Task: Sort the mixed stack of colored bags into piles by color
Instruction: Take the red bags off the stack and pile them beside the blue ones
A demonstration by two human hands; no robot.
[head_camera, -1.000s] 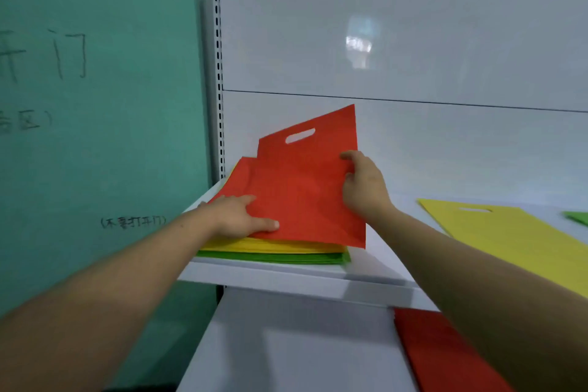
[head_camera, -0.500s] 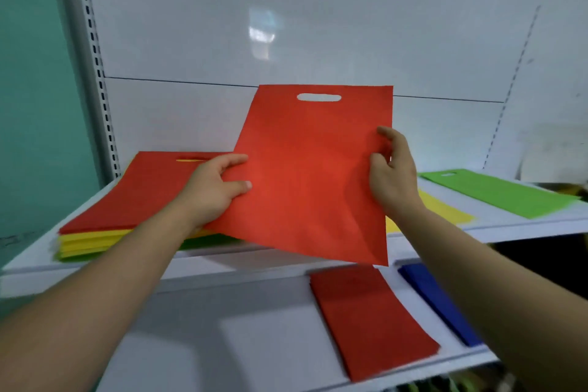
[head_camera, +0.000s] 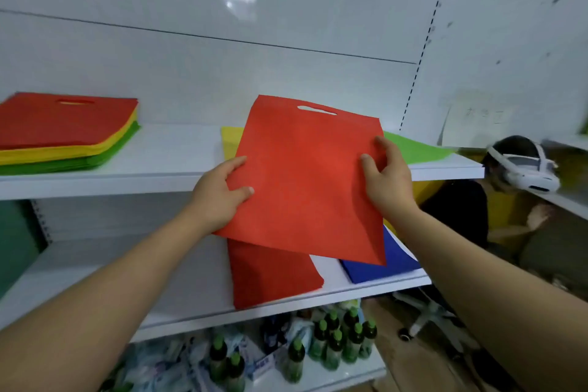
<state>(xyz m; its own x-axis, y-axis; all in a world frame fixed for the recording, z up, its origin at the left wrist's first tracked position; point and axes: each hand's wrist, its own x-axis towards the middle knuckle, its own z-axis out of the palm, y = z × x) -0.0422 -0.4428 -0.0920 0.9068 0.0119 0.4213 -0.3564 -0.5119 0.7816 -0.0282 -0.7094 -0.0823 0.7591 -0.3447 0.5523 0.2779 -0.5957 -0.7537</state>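
White metal shelving fills the view, with an upper shelf (head_camera: 165, 165) and a lower shelf (head_camera: 127, 267) below it.

Grip: the left hand (head_camera: 219, 200) pinches the left edge of the red bag (head_camera: 308, 181), thumb on the front and fingers (head_camera: 234, 165) curled behind the edge. The right hand (head_camera: 388, 181) grips the right edge, its fingers (head_camera: 381, 145) wrapped onto the front face. Both holds look firm and the bag hangs flat between them, handle cut-out uppermost.

Change: a second ago this bag was being peeled off the mixed stack (head_camera: 63, 134) at the left end of the upper shelf. It has since been carried rightward and is now well apart from that stack, held in the air in front of both shelves. Its lower edge hangs above the red pile (head_camera: 273, 277) on the lower shelf.

Surroundings: a blue bag (head_camera: 397, 261) lies just beside the red pile. A yellow bag (head_camera: 229, 141) and a green bag (head_camera: 413, 149) lie on the upper shelf behind the held bag. The mixed stack now shows another red bag on top.

Assessment: transfer is nearly complete. What remains is to lower the bag squarely onto the red pile, clear of the blue.
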